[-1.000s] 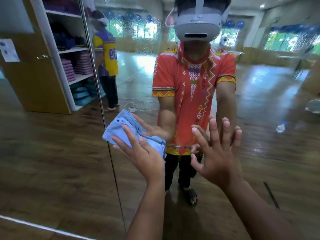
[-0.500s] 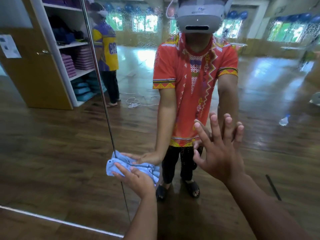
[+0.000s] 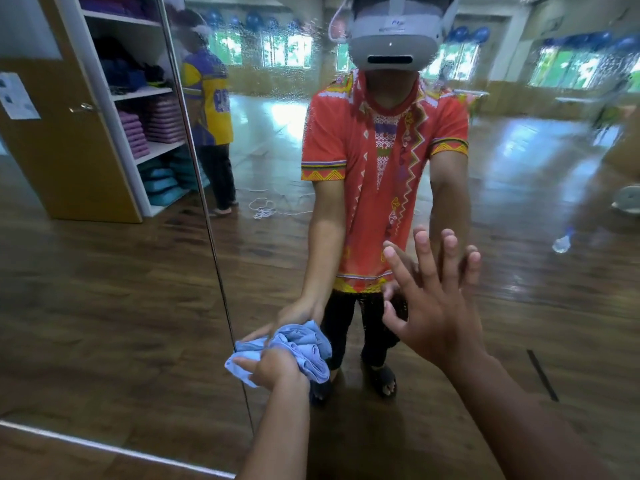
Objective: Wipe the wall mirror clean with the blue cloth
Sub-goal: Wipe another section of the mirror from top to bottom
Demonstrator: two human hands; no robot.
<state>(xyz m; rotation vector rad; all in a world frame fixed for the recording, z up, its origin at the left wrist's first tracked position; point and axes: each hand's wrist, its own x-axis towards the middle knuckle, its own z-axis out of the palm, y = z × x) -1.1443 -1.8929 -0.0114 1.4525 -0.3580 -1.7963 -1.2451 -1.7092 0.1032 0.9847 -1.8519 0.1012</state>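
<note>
Wood floor everywhere, since most of the view is the wall mirror point(image 3: 104, 306) throwing the hall back: windows, blue balloons point(image 3: 254, 19) up top, and a white shelf unit point(image 3: 138, 147) stacked with purple and teal folded stuff on the left. A thin vertical seam point(image 3: 214, 237) splits the mirror into two panels. The upper part of the right panel is speckled with droplets point(image 3: 311, 46).

The blue cloth point(image 3: 304, 348) is bunched up into a wad low down on the glass, just right of that seam. The left hand point(image 3: 273, 370) has its fingers curled into it, gripping it and holding it against the mirror. The right hand point(image 3: 436, 306) has nothing in it, fingers straight and spread, palm facing the glass at about waist height of the reflection. It looks flat on the mirror, fingertips meeting their own reflection.

Reflected straight ahead is the person in an orange patterned shirt point(image 3: 384, 174) and a grey headset point(image 3: 393, 39). A second person in a yellow and purple top point(image 3: 207, 98) stands by the shelves, with a white cord point(image 3: 263, 211) coiled on the floor near them. A clear bottle point(image 3: 561, 242) lies on the floor far right.
</note>
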